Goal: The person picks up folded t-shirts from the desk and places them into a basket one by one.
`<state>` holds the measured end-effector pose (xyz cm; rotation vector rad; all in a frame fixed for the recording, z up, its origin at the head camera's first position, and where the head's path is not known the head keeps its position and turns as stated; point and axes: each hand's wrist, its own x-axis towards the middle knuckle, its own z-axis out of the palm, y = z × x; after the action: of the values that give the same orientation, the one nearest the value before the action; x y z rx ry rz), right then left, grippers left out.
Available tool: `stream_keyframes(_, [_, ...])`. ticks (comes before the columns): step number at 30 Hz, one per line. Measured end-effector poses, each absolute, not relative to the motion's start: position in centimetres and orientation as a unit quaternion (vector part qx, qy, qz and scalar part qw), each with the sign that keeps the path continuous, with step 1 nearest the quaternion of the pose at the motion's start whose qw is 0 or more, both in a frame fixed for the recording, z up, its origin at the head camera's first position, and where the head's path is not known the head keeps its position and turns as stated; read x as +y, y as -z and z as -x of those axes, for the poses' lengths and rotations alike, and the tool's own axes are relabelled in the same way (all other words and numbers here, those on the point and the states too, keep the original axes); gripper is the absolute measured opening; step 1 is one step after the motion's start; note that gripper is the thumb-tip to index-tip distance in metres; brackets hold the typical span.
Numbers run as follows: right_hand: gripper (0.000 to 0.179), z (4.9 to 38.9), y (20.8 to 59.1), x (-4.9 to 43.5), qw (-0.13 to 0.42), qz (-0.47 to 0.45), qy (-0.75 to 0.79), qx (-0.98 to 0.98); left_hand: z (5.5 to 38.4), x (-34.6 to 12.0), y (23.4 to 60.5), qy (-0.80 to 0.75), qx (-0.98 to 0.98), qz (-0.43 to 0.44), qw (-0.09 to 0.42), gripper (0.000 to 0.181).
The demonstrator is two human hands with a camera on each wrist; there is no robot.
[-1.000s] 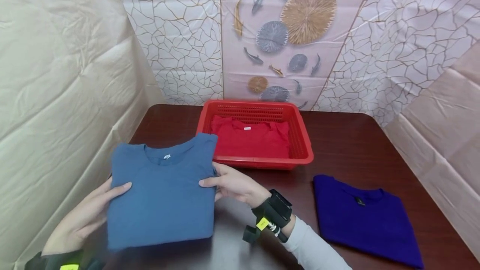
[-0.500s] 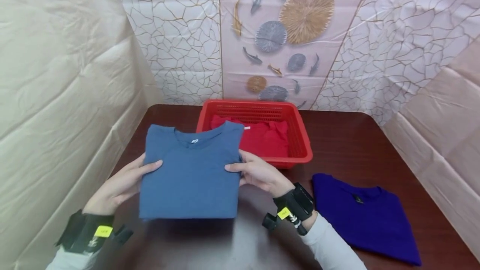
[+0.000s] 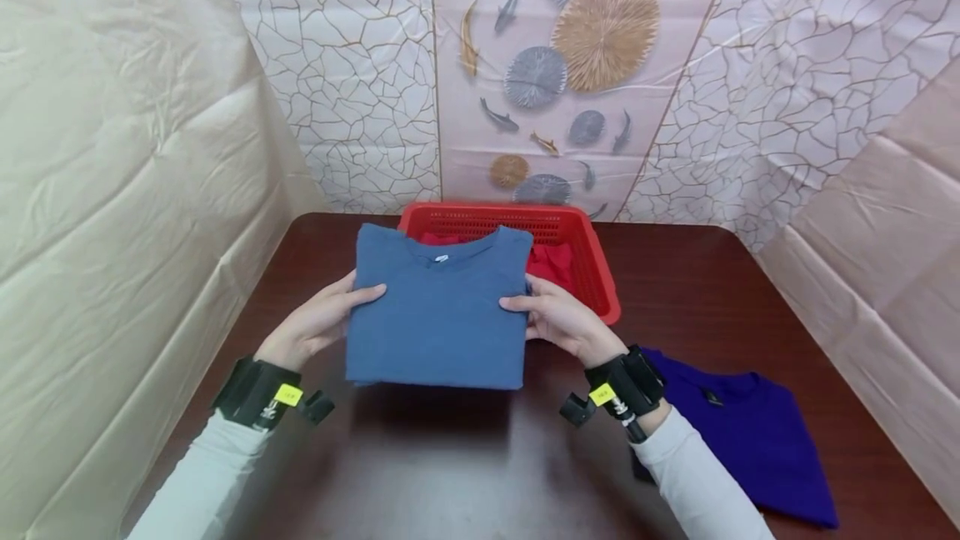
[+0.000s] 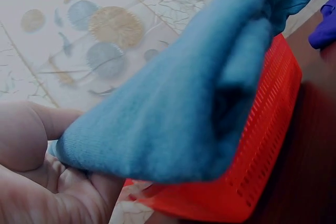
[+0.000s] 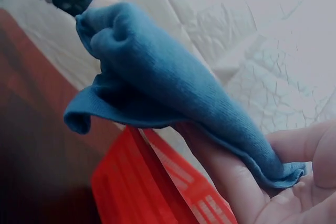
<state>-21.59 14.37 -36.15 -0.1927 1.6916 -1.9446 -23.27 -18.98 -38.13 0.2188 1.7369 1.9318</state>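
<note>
A folded blue T-shirt [image 3: 438,323] is held up in front of the basket, its collar and white label toward the far side. My left hand [image 3: 318,323] grips its left edge, thumb on top and fingers beneath. On the opposite edge my right hand [image 3: 562,315] pinches the cloth the same way. Behind it stands a red plastic basket [image 3: 600,273] with a folded red T-shirt [image 3: 553,263] inside, mostly hidden by the blue one. Both wrist views show the blue cloth [image 4: 157,114] sagging in folds between thumb and fingers, with the basket's perforated wall below.
A folded dark-blue T-shirt [image 3: 757,440] lies on the right of the brown table [image 3: 675,273], partly covered by the right forearm. Patterned cloth [image 3: 360,107] hangs behind the table, and pale sheets [image 3: 135,190] flank it.
Both hands have carried the blue T-shirt to the right and away from the body, toward the basket. It now covers much of the red T-shirt. The basket and dark-blue T-shirt stay put.
</note>
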Motion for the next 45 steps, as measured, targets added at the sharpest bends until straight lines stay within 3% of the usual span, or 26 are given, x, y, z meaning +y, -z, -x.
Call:
stream_keyframes(27, [0.068, 28.6, 36.7, 20.8, 0.185, -0.030, 0.682, 0.707, 31.9, -9.6, 38.7, -0.737, 0.620, -0.023, 0.268, 0.072])
stream_keyframes(34, [0.068, 29.6, 37.3, 21.1, 0.166, -0.068, 0.702, 0.689, 32.9, -8.6, 39.5, -0.732, 0.625, -0.011, 0.271, 0.079])
stream_keyframes(45, [0.086, 30.4, 39.1, 20.8, 0.150, -0.083, 0.683, 0.710, 33.4, -7.4, 40.5, -0.697, 0.663, 0.016, 0.272, 0.080])
